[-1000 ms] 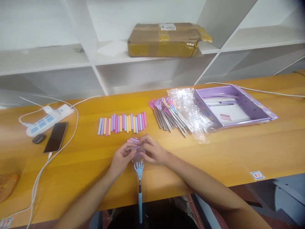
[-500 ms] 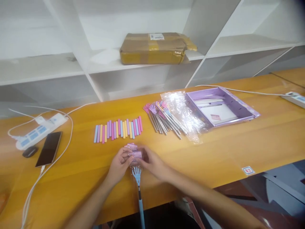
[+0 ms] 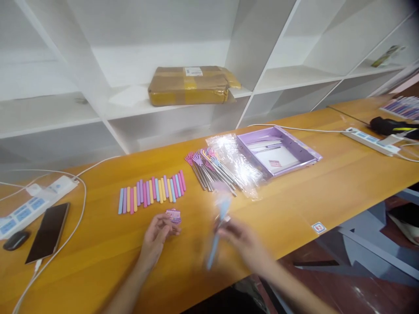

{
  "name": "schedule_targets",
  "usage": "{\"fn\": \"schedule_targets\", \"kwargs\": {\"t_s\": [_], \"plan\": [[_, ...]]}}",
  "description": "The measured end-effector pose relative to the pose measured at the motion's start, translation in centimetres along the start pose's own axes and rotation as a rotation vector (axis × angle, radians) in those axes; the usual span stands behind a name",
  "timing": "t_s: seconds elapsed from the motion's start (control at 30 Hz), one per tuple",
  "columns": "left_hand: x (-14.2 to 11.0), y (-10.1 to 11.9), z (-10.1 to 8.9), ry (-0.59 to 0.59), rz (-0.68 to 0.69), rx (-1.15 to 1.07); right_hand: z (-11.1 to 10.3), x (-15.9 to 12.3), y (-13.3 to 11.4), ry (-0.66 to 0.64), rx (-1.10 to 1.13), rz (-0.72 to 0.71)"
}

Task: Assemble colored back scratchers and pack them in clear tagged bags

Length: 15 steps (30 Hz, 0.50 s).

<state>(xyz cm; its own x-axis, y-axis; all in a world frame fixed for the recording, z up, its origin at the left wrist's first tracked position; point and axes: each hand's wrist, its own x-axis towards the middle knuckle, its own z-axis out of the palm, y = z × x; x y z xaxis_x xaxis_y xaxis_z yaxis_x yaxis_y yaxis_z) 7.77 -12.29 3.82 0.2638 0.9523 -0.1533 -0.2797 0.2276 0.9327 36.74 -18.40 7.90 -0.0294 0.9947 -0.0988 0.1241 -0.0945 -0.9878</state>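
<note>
My right hand [image 3: 238, 237] holds a blue back scratcher [image 3: 214, 248], which is smeared by motion. A clear wrapper and a pale purple card seem to be at its upper end. My left hand [image 3: 159, 231] is above the table with fingers loosely bent and apart, nothing visible in it. Just beyond its fingertips lies a small stack of purple printed cards [image 3: 174, 216]. Farther back is a row of pink, purple, yellow and blue handle sleeves [image 3: 152, 192]. To the right of that row are several silver back scratcher rods [image 3: 218, 172] with coloured claw heads.
Clear plastic bags [image 3: 234, 163] lie beside an open purple box [image 3: 278, 168] holding papers. On the left are a power strip [image 3: 36, 205], a phone [image 3: 49, 231] and cables. A taped carton [image 3: 191, 85] sits on the shelf. Another power strip [image 3: 373, 141] is at far right.
My right hand has carried the back scratcher to the right, away from my left hand. My left hand has let go of it and stays by the cards. The view has turned right.
</note>
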Motion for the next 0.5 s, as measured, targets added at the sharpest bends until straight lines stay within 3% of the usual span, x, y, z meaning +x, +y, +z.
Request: {"fn": "schedule_targets", "kwargs": {"t_s": [0.13, 0.2, 0.23, 0.3, 0.37, 0.5], "plan": [[0.3, -0.4, -0.8, -0.040, 0.021, 0.125, -13.7, 6.4, -6.9, 0.492, -0.384, -0.128], [0.5, -0.8, -1.3, -0.067, 0.024, 0.164, -19.7, 9.9, -9.8, 0.708, -0.664, -0.120], [0.6, -1.0, -1.5, -0.078, 0.016, 0.181, -22.2, 11.7, -10.8, 0.749, -0.807, -0.081], [0.6, -1.2, -1.7, -0.111, -0.017, 0.204, -25.9, 15.1, -11.8, 0.635, -1.074, 0.061], [0.7, -1.2, -1.8, -0.155, -0.047, 0.212, -28.0, 18.1, -11.5, 0.524, -1.156, 0.166], [0.5, -0.9, -1.7, -0.196, -0.067, 0.198, -28.9, 22.0, -7.8, 0.350, -1.227, 0.300]]}}
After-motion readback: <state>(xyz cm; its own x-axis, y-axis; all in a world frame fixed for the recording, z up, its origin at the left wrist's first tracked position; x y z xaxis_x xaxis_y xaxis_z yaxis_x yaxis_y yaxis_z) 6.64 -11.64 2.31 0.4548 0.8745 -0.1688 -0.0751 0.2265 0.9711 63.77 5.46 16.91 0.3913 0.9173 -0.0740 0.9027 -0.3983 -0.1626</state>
